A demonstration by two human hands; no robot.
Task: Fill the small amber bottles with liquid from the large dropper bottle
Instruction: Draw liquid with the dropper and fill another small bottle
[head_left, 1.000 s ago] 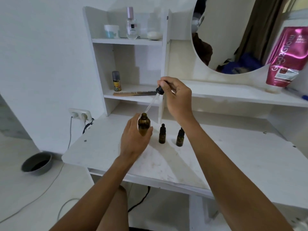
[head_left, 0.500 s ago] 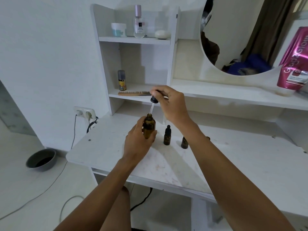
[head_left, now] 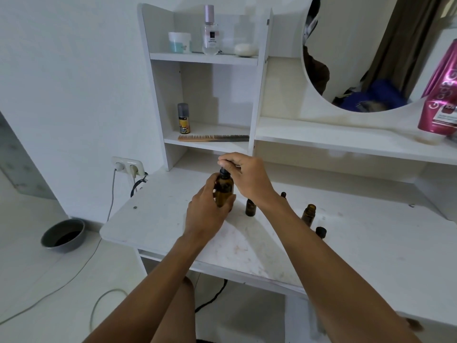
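My left hand grips the large amber dropper bottle upright above the white table. My right hand pinches its black dropper cap, which sits on the bottle's neck. To the right stands a small amber bottle with a black top, partly behind my right wrist. Farther right is an uncapped small amber bottle, with a loose black cap just in front of it. Another small black tip shows behind my right forearm.
A shelf unit at the back holds a comb, a small spray can, a jar and a perfume bottle. A round mirror and a pink pouch are at the right. A wall socket and a grey bowl lie left.
My right hand lowered the dropper, pipette first, into the large bottle until the cap sits on the neck. The view shifted, bringing an uncapped small bottle and a loose cap into sight.
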